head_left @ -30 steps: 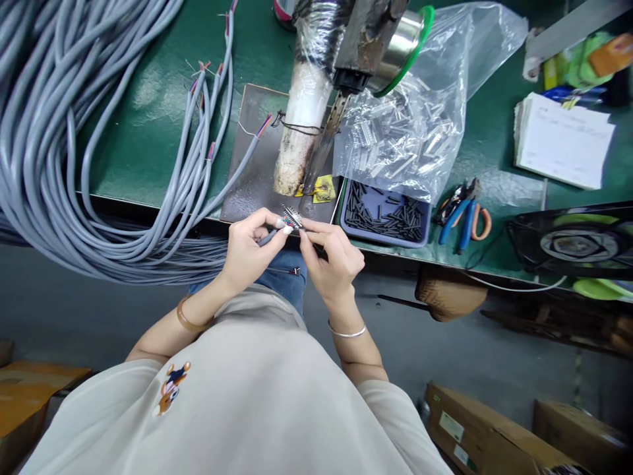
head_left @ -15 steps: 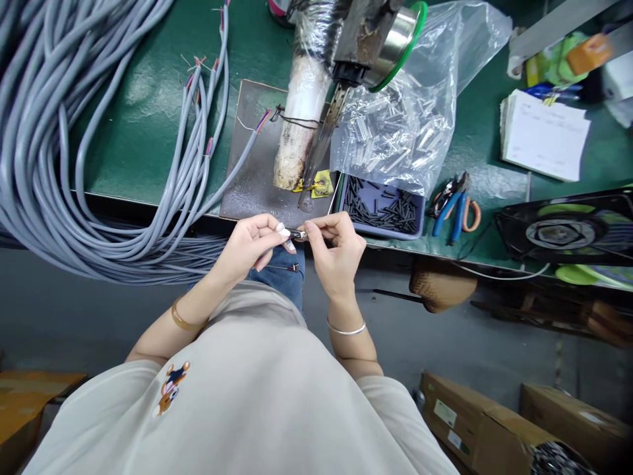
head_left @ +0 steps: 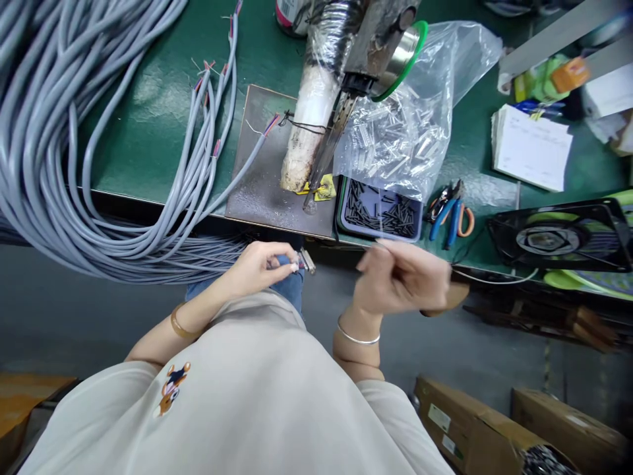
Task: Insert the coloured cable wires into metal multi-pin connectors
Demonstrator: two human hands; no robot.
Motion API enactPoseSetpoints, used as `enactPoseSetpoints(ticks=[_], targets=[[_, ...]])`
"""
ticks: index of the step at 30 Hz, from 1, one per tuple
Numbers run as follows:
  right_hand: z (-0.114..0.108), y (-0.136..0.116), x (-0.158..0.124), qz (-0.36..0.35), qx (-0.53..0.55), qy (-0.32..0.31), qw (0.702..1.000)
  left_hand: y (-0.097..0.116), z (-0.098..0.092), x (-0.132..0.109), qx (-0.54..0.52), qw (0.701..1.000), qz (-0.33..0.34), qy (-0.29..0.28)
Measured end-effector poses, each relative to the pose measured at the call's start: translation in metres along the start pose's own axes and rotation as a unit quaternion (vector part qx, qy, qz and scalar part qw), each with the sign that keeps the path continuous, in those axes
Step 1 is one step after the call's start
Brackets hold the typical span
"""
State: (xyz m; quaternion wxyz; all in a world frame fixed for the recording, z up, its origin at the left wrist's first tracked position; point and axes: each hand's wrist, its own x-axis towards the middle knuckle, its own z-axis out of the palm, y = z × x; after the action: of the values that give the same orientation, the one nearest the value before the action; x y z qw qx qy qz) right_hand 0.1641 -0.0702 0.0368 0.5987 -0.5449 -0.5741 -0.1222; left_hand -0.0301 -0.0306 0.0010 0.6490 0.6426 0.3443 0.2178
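Note:
At the bench's front edge, my left hand [head_left: 267, 267] pinches the wired end of a small metal-shelled connector [head_left: 308, 261]. The connector points to the right, and short coloured wires show at the fingertips. My right hand [head_left: 403, 277] is apart from it, in front of the bench and to the right. Motion smears its fingers, so I cannot see whether they hold anything. Beyond it sits a purple tray [head_left: 380, 235] of short black tubes [head_left: 361, 208]. Left of the tray, a brown board [head_left: 247, 198] lies under the tip of what looks like a fixed soldering iron [head_left: 329, 148].
Grey cables [head_left: 106, 125] with stripped ends cover the left side. A wrapped white cylinder [head_left: 301, 132] leans over the board. Behind the tray lie a clear bag [head_left: 395, 132] of parts and a green-rimmed spool [head_left: 418, 59]. Pliers [head_left: 451, 221], papers [head_left: 531, 148] and a fan [head_left: 558, 237] are at the right.
My right hand has left the connector and swung to the right. My left hand keeps the connector, now slightly lower and nearer my body.

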Motion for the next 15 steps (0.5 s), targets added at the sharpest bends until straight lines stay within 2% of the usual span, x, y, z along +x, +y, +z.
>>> enactPoseSetpoints(ticks=[2, 4, 6, 7, 9, 11, 12, 13, 15], targets=[[-0.003, -0.006, 0.009, -0.048, 0.003, 0.094, 0.994, -0.006, -0.001, -0.007, 0.106, 0.993, 0.052, -0.026], [-0.002, -0.011, 0.015, -0.058, 0.029, 0.151, 0.986, -0.009, -0.006, -0.012, 0.125, 0.989, 0.078, -0.018], [-0.001, -0.014, 0.016, -0.052, 0.045, 0.142, 0.987, -0.005, -0.016, -0.011, 0.094, 0.988, 0.099, 0.065], [-0.001, -0.015, 0.014, -0.045, 0.039, 0.112, 0.992, -0.002, -0.024, -0.007, 0.081, 0.981, 0.112, 0.135], [-0.003, -0.014, 0.009, -0.013, 0.01, 0.03, 0.999, 0.006, -0.043, 0.008, 0.085, 0.936, 0.147, 0.308], [-0.005, -0.012, 0.004, 0.032, -0.015, -0.063, 0.997, 0.011, -0.063, 0.031, 0.119, 0.883, 0.185, 0.416], [-0.007, -0.011, 0.003, 0.053, -0.022, -0.109, 0.992, 0.011, -0.072, 0.045, 0.128, 0.869, 0.197, 0.435], [-0.008, -0.011, 0.002, 0.076, -0.026, -0.153, 0.985, 0.011, -0.079, 0.058, 0.135, 0.87, 0.201, 0.43], [-0.01, -0.01, 0.003, 0.109, -0.032, -0.226, 0.968, 0.011, -0.085, 0.076, 0.128, 0.887, 0.197, 0.397]])
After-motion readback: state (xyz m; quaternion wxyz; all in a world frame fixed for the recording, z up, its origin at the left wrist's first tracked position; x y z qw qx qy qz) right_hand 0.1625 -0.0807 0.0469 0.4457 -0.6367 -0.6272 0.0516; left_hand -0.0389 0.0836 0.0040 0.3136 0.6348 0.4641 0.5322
